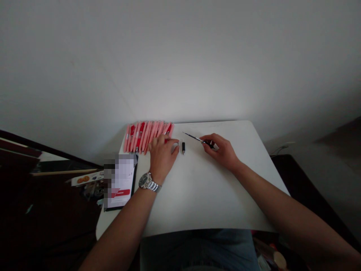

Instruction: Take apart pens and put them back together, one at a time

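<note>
My right hand (218, 148) is closed around a disassembled pen (208, 143), whose thin refill (191, 136) sticks out to the left, pointing away from me. A short black pen grip (183, 146) with a metal tip lies on the table between my hands. My left hand (164, 152), with a metal watch at its wrist, rests by the near right end of a row of pink and red pens (145, 136). Its thumb and index finger curl toward each other around a small, pale, see-through bit that I cannot make out.
A white table (203, 195) stands against a pale wall (197, 75). On its left side lies a tablet (124, 188) with a lit, partly blurred screen. Dark clutter (93, 190) sits beyond the left edge, and a dark surface (293, 177) lies beyond the right edge.
</note>
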`<state>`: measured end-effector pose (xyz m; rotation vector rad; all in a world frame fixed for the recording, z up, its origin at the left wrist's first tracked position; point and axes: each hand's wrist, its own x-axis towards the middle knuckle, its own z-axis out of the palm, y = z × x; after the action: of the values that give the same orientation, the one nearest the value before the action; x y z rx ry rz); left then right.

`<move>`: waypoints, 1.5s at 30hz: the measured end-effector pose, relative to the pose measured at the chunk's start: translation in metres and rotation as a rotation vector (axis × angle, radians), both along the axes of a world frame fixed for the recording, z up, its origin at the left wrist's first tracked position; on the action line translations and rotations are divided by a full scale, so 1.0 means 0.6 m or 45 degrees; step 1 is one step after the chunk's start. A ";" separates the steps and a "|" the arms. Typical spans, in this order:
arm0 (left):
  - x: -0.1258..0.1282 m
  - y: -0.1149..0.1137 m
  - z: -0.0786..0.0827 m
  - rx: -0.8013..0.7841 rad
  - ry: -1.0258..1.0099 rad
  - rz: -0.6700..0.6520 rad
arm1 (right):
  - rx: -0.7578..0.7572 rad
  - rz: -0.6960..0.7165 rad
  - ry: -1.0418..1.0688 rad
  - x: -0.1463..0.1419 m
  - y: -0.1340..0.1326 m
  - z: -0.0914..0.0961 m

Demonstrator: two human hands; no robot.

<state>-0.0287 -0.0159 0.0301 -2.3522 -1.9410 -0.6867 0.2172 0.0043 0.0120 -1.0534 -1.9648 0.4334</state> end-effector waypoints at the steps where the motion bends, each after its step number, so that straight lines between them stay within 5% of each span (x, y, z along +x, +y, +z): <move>1: 0.000 0.000 -0.001 0.007 -0.006 -0.006 | -0.004 -0.002 0.001 0.000 0.000 0.000; 25: 0.003 0.006 -0.003 0.089 -0.213 -0.109 | -0.019 0.014 -0.033 -0.002 0.001 -0.003; 40: 0.012 0.021 -0.024 -0.097 -1.596 -0.227 | -0.039 0.059 -0.037 0.000 0.001 -0.003; 45: 0.015 0.023 -0.032 -0.191 -1.825 -0.244 | -0.042 0.073 -0.046 0.000 0.000 -0.003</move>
<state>-0.0194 -0.0019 0.0111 -2.2139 -1.9572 -2.8772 0.2173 0.0043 0.0104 -1.0340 -2.0299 0.4830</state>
